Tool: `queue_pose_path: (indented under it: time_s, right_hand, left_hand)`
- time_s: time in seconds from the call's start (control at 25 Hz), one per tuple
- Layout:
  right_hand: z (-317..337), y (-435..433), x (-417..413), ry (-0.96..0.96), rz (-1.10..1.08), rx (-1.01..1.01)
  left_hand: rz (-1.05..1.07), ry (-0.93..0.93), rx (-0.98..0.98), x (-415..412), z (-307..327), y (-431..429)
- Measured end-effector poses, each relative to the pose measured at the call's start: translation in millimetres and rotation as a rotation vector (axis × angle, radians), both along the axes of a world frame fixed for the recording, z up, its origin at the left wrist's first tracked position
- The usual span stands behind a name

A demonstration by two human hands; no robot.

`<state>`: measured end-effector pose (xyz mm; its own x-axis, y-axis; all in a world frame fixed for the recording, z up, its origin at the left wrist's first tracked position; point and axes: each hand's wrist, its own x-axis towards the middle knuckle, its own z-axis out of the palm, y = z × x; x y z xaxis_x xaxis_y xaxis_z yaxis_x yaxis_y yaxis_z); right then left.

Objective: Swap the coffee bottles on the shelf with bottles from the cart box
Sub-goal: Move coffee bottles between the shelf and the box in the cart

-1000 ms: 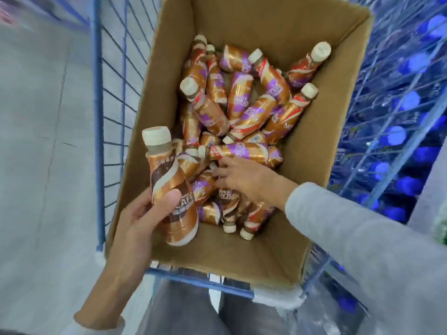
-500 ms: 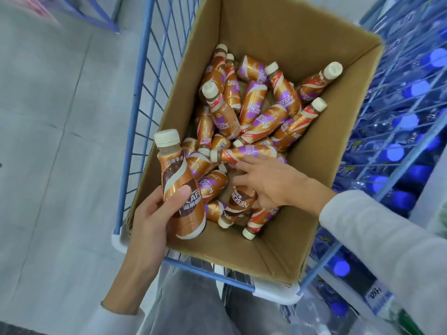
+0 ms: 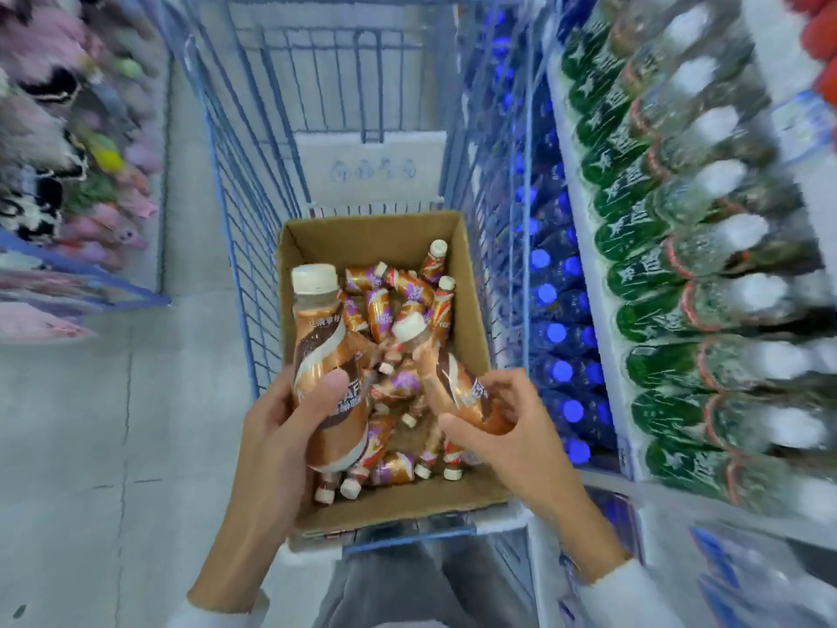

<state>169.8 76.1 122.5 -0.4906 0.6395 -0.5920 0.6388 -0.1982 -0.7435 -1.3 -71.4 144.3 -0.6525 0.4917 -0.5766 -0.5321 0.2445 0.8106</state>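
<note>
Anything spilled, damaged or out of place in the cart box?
No spill or damage shows. The loose coffee bottles lie jumbled in the cardboard box; left hand holds an upright bottle, right hand a tilted bottle.

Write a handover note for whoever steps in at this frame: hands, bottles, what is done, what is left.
Left hand: grips a brown-label bottle, upright, over the box's left edge.
Right hand: grips a second brown-label bottle, tilted with its cap up and to the left, above the box.
The box sits in the blue cart; many loose bottles lie in it.
Done: two bottles in hand.
Left: place them on the coffee shelf, which is not in view, and go on swapping. The count so far cannot be told.
</note>
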Motion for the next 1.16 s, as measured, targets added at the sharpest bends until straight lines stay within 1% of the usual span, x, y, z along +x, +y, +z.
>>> queue_pose_path:
  time_s: [0.12,0.24,0.36,0.44,0.64,0.8,0.88,1.04,1.16]
  right_hand:
    - [49.1,-12.2,27.5,0.149,-0.305,-0.031]
    - [91.0,-15.2,68.0,0.234,-0.532,-0.015]
    - [133.5,-21.9,133.9,0.322,-0.805,0.084]
    - [163.2,-34.7,187.4,0.375,-0.913,0.177]
    - [225.1,-93.5,335.3,0.406,-1.085,0.406]
    - [257.8,-147.5,436.1,0.439,-1.170,0.520]
    - [273.2,-170.8,473.5,0.435,-1.203,0.585]
    - [310.3,-201.6,537.5,0.371,-1.278,0.720]
    - [337.6,-196.9,579.3,0.260,-1.359,0.904]
  left_hand:
    - [-0.161,0.002,0.065,18.2,35.1,36.6]
    - [-0.345,0.012,0.148,56.9,65.5,70.8]
    - [-0.532,0.011,0.199,118.9,98.2,95.1]
    - [-0.659,0.007,0.212,169.5,118.3,100.1]
    - [-0.915,-0.030,0.261,319.4,162.9,82.4]
    - [-1.075,-0.044,0.381,430.9,199.5,55.4]
    - [-1.119,-0.049,0.438,475.2,216.2,46.4]
    - [-1.252,-0.017,0.584,556.1,259.6,41.8]
    - [-1.337,0.044,0.759,609.7,300.3,54.7]
